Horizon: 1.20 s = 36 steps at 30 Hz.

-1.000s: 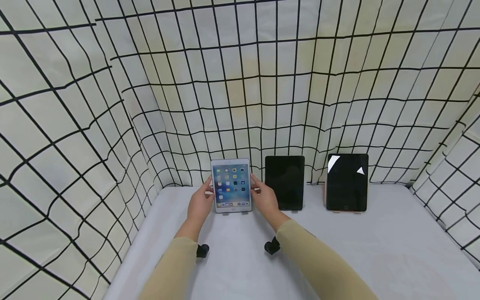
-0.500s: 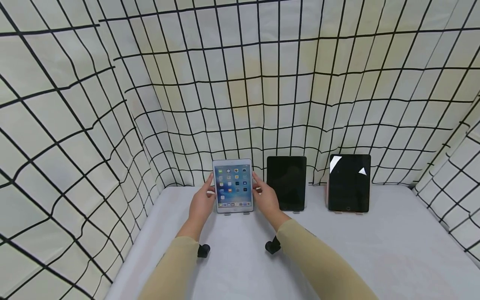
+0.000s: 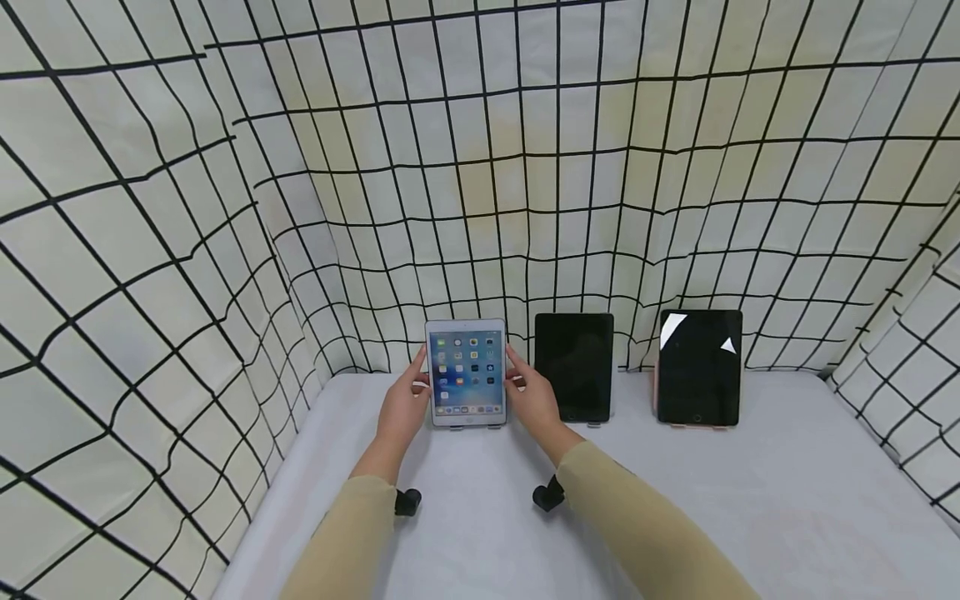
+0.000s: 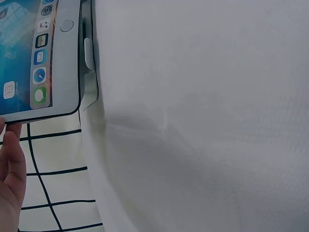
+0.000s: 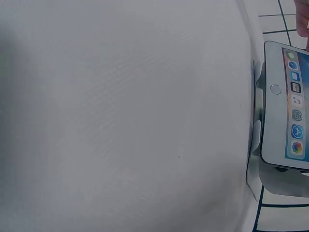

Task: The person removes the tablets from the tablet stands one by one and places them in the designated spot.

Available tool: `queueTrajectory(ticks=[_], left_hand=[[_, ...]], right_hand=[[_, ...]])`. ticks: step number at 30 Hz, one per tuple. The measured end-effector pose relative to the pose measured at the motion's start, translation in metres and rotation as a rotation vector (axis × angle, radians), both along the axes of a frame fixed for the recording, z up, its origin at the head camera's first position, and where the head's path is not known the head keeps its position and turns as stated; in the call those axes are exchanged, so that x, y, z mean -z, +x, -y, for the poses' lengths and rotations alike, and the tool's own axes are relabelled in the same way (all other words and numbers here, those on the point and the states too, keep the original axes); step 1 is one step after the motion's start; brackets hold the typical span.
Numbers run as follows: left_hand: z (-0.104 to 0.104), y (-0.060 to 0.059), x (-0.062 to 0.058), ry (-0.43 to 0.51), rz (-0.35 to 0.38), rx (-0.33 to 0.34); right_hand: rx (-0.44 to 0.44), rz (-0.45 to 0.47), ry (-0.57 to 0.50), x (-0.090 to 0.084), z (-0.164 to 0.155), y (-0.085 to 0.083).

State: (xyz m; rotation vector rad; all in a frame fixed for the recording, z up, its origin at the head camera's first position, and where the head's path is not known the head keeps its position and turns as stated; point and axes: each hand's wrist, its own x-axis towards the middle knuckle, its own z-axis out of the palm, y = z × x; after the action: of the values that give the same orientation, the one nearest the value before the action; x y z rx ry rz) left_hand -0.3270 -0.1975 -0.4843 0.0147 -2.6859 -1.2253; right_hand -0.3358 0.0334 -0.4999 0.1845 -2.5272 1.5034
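Observation:
A white tablet [image 3: 467, 372] with its screen lit and rows of app icons leans upright on a stand [image 4: 90, 94]. My left hand [image 3: 403, 408] holds its left edge, and my right hand [image 3: 534, 402] holds the opposite edge. In the left wrist view, the left fingers [image 4: 14, 154] reach the tablet's side, partly out of frame. Only some right fingertips [image 5: 302, 21] show at the corner of the right wrist view, by the tablet's edge. The stand's small front lips catch the tablet's bottom edge, below the round home button.
A black tablet [image 3: 573, 367] with a dark screen stands just right of my right hand. Farther right is another dark tablet [image 3: 701, 375] on a pinkish stand, its screen reflecting light. White cloth covers the table [image 3: 480, 517]. Behind rises a white wall sheet [image 3: 450, 192] with black grid lines.
The head view has shifted slightly, so everything sits a little farther right in it. Both hands stay at the white tablet's sides.

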Motion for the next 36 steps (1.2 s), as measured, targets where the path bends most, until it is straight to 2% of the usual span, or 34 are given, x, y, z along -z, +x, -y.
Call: queueTrajectory(ticks=[12,23,36], left_hand=[[-0.002,0.009,-0.004,0.049,0.038,0.026],[-0.001,0.021,-0.009,0.147,0.096,0.046],[-0.002,0.03,-0.007,0.191,0.118,0.078]], right_hand=[[-0.005,0.053,-0.023,-0.004,-0.006,0.009],[-0.039,0.106,-0.078,-0.007,-0.014,0.018],[-0.077,0.153,-0.129,-0.011,-0.024,0.028]])
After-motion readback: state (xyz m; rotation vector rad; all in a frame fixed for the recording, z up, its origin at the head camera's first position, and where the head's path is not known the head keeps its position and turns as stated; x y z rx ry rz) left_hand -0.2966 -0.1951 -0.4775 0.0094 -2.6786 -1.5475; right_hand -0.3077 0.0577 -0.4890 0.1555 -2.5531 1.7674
